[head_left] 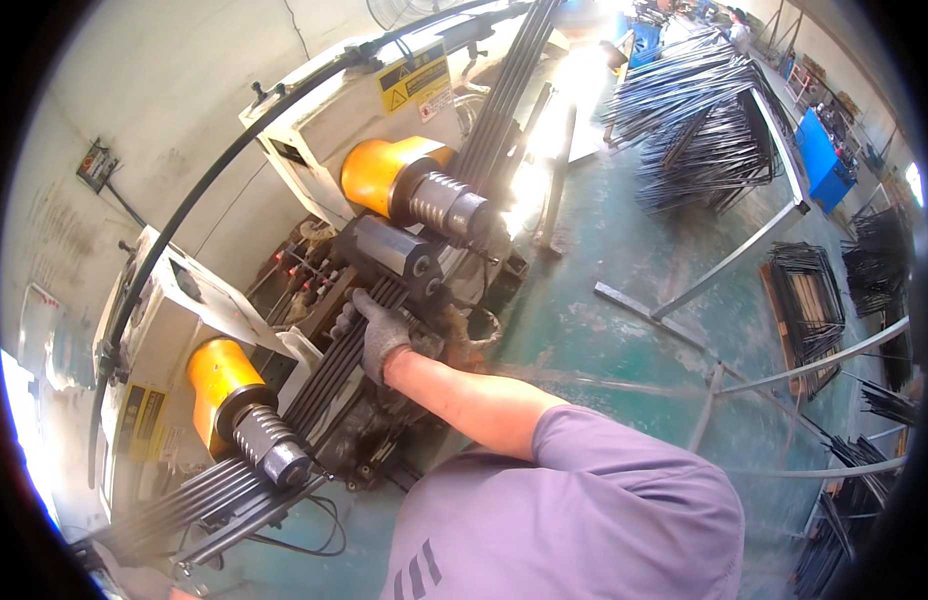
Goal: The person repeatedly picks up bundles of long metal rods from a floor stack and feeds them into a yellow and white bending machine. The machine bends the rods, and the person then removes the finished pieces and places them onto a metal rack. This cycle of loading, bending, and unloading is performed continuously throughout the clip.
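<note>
Touching dark bars [329, 380]: right gloved hand [382, 333], fingers bent over them, closure can't be told | left gloved hand [139, 581]: lower-left edge, blurred, finger state can't be told | bars: lengthwise along machine [314, 135], passing ridged rollers [447, 205] and orange housings [376, 178]

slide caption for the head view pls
Gloved right hand on parallel dark rods, near two orange machine housings.

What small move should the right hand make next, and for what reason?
I would probably slide the right hand a little along the dark rods toward the lower left. Its gloved fingers wrap over the rods close to the grey metal block, so more space there seems safer, though I cannot tell whether anything is turning.
</note>
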Tool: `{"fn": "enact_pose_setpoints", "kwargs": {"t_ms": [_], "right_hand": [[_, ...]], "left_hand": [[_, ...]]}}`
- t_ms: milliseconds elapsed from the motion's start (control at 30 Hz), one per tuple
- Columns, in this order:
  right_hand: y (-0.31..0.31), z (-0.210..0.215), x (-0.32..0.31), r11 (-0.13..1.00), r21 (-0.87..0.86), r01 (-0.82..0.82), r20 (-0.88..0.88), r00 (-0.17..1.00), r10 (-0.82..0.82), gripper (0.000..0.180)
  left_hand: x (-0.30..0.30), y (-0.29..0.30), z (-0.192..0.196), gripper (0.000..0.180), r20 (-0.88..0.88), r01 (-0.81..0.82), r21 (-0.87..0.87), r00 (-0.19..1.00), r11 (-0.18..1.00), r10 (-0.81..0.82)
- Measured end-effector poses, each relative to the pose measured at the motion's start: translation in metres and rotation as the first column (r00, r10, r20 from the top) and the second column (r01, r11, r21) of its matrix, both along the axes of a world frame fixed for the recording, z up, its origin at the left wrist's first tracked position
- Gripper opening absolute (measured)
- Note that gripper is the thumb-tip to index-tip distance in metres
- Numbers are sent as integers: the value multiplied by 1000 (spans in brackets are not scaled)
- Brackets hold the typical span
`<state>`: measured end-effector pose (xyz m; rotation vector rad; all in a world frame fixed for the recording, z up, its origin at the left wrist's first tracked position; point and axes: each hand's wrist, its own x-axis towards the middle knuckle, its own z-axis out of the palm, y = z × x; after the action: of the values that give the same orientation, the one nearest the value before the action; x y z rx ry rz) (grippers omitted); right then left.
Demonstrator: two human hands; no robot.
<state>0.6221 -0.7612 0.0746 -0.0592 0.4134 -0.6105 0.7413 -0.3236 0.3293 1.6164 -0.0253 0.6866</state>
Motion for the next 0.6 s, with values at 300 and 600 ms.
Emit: {"fn": "enact_pose_setpoints", "kwargs": {"t_ms": [300, 600], "right_hand": [[-3, 2, -2, 999, 0, 34, 51, 998, -34, 16], [0, 11, -7, 1000, -11, 1, -13, 1000, -1, 17]], "left_hand": [[-11, -92, 53, 45, 21, 226, 199, 972, 954, -235], [22, -150, 69, 47, -17, 246, 599, 956, 762, -294]]}}
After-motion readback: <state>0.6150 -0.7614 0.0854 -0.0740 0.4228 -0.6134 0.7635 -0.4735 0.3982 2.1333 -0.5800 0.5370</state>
